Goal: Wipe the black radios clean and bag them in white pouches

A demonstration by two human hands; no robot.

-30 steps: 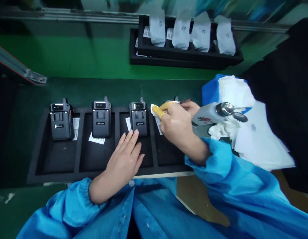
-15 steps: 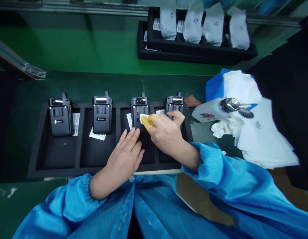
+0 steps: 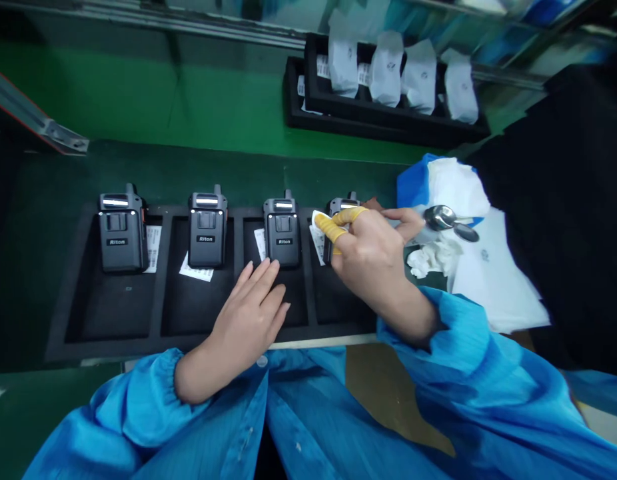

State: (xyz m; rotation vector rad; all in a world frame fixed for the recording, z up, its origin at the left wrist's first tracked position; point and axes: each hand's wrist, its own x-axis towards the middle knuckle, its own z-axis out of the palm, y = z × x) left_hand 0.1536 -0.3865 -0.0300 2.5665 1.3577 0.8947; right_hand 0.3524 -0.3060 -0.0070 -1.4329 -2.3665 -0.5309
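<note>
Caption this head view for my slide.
Right hand with white wipe partly covers the rightmost of four radios along a black tray.

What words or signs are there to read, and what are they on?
"Riton": the far-left device
"Riton": the second device
"Riton": the third device
Fourth device: any word is hidden by the right hand.
White labels: print too small to read.
White bags at the back: a dark mark, too small to make out.
White sheets on the right: a mark, too blurred.
</note>
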